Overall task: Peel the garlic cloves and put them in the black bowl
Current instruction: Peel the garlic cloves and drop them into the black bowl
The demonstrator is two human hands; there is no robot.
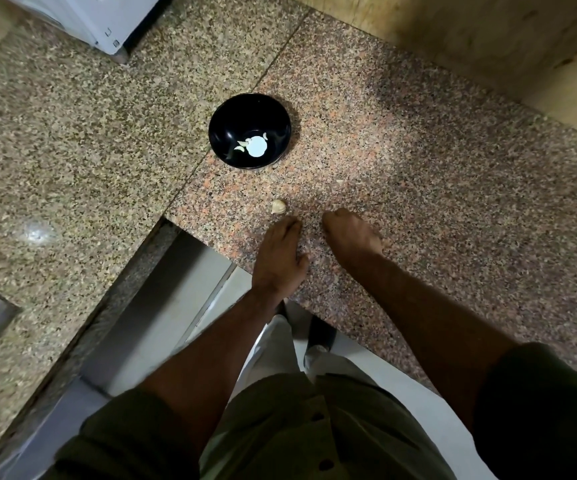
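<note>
Small cream unpeeled garlic clove [278, 206]: on speckled pink-brown granite counter [418, 161], just beyond left hand [280, 252], not touched. Glossy round black bowl [249, 130]: further back, well apart from both hands, holding a few pale peeled cloves [242, 146] and a bright white glare spot. Left hand: fingers extended forward, flat to counter, holding nothing. Right hand [351, 233]: knuckles up, fingers curled under, contents not discernible. Handling, judged: light, firm, curved; papery dry skin, brittle, likely to slip. Best pinched across the plump middle, peeled from the pointed tip.
</note>
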